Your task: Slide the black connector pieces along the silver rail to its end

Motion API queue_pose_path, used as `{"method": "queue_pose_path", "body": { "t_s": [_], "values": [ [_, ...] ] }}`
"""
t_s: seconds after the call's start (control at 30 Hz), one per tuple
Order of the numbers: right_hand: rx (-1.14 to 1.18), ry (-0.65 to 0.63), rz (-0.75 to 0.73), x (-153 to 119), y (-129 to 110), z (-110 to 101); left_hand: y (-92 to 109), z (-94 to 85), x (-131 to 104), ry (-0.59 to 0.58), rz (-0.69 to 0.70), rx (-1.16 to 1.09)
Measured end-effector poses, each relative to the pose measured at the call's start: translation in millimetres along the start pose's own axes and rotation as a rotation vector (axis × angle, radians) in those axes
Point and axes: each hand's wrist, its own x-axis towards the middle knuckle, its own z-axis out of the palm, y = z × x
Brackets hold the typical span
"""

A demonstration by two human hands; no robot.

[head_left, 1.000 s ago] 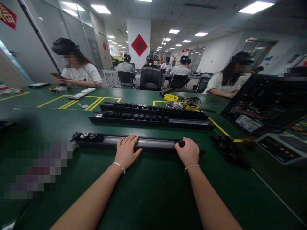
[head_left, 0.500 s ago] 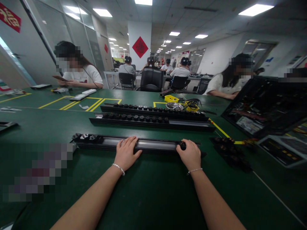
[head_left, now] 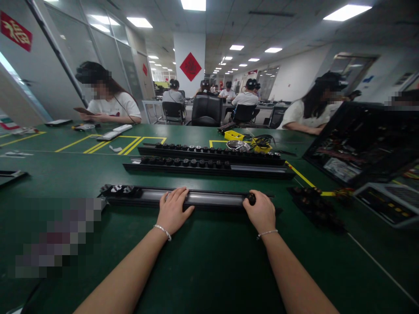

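Observation:
A long black rail [head_left: 216, 199] with a shiny inner channel lies across the table in front of me. Several black socket-like modules [head_left: 121, 189] sit at its left end. My left hand [head_left: 174, 209] rests on the middle of this rail, fingers stretched over it and thumb apart. Near the right end, my right hand [head_left: 262, 211] pinches a small round black module [head_left: 252, 199] at the channel; whether it is seated there is hidden by the fingers. To the right lies a pile of dark modules [head_left: 314, 207].
Behind are two more black rails, a nearer one [head_left: 258, 168] and a farther one [head_left: 147, 150], carrying modules. A metal bowl [head_left: 238, 145] and yellow bins [head_left: 233, 135] stand beyond. An open computer case [head_left: 353, 144] and a power supply [head_left: 386, 203] are at right. People sit opposite.
My right hand has moved very slightly to the right with the module in its fingers. My left hand stays on the rail. The view has shifted slightly.

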Motion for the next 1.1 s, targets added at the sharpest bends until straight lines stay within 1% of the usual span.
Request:
{"method": "queue_pose_path", "body": {
  "t_s": [0.4, 0.6, 1.1],
  "values": [
    [-0.035, 0.048, 0.025, 2, 7, -1, 0, 0.2, 0, -0.006, -0.006, -0.006],
    [-0.052, 0.069, 0.007, 3, 8, -2, 1, -0.7, 0, -0.007, -0.003, -0.007],
    [-0.064, 0.058, 0.045, 4, 13, -8, -2, 2.3, 0, -0.003, -0.001, 0.001]
  ]
}}
